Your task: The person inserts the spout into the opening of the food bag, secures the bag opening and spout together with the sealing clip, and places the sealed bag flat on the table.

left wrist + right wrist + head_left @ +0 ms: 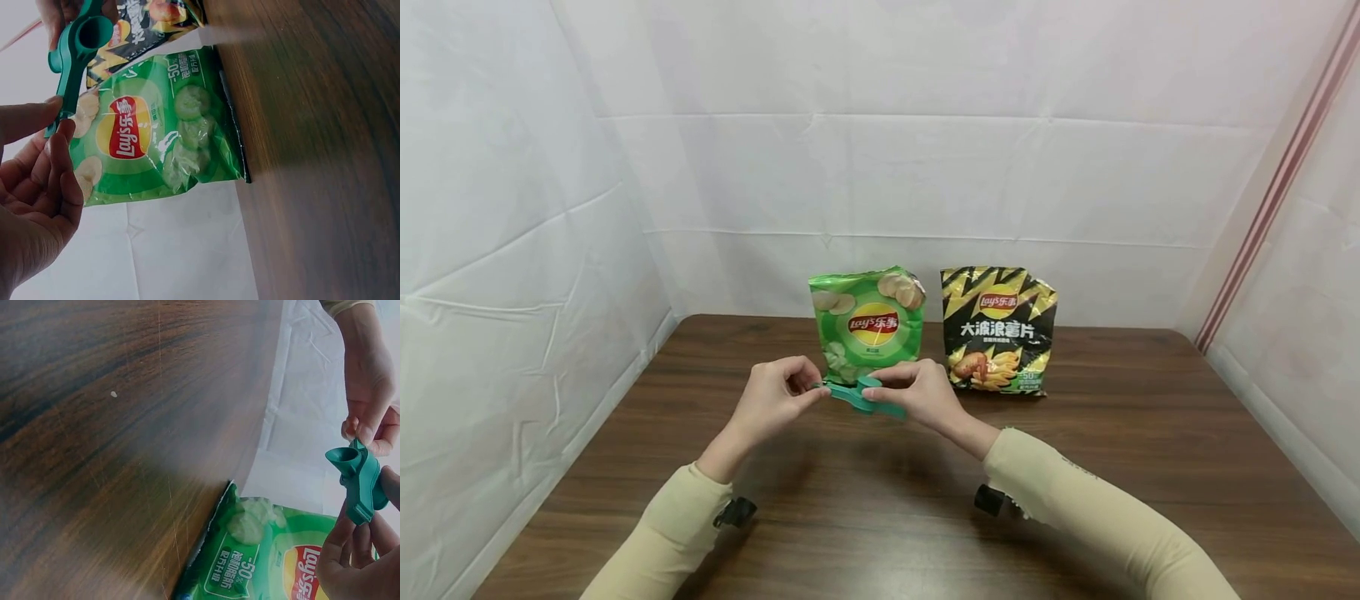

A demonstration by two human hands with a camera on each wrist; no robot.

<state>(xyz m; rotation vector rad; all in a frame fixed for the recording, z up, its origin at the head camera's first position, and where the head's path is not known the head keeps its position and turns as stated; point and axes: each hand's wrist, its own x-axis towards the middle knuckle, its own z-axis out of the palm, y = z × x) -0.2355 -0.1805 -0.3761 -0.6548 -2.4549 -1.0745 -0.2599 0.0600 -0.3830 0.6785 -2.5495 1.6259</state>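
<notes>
A green plastic clip with a round spout [859, 395] is held between both hands above the table. The left hand [772, 398] pinches its thin end between thumb and fingertip, as the left wrist view shows at the hand [37, 181]. At the spout and the other end, the right hand [922, 395] grips the clip [360, 487] with thumb and fingers. Just behind the hands, a green chip bag [871, 329] stands upright, its lower part partly hidden by them. A black and yellow chip bag [997, 333] stands to its right.
The brown wooden table [880, 517] spreads under both forearms. White cloth [850, 167] hangs behind it and at both sides, with a red stripe on the right. A small pale crumb [114, 394] lies on the tabletop in the right wrist view.
</notes>
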